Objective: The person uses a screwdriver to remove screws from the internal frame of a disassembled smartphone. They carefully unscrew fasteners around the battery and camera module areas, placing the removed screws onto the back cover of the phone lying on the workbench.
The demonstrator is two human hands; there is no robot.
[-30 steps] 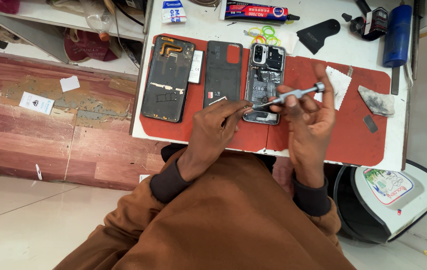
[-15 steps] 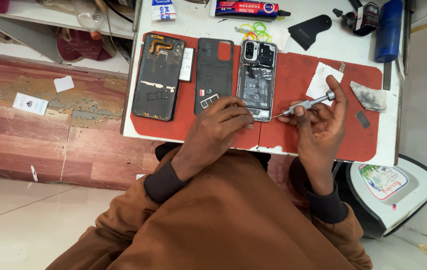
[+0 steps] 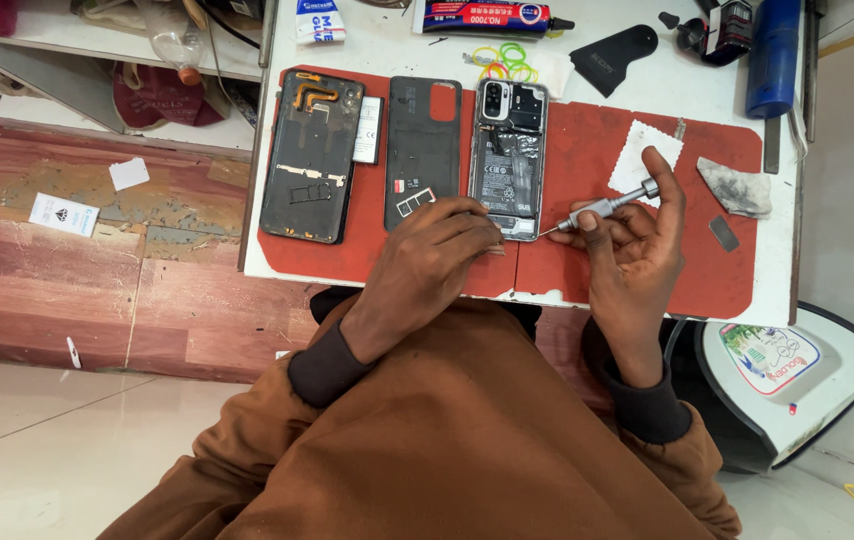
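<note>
An opened phone [image 3: 509,155] with its insides bare lies on the red mat [image 3: 587,150]. My left hand [image 3: 432,255] rests at the phone's near end, fingers curled down onto its lower edge. My right hand [image 3: 632,245] grips a silver screwdriver [image 3: 602,208], whose thin tip points left and sits just beside the phone's lower right corner. Left of the phone lie a dark back cover [image 3: 423,145] and a black phone frame [image 3: 312,155].
Coloured rubber bands [image 3: 507,60], a glue tube [image 3: 492,17], a black pick [image 3: 612,55] and a blue cylinder [image 3: 773,55] lie at the table's far side. A white cloth [image 3: 642,155] and grey rag [image 3: 737,188] sit right. A white stool [image 3: 797,375] stands lower right.
My right hand with the screwdriver has drawn back to the right, so its tip is now off the phone. My left hand stays at the phone's near end.
</note>
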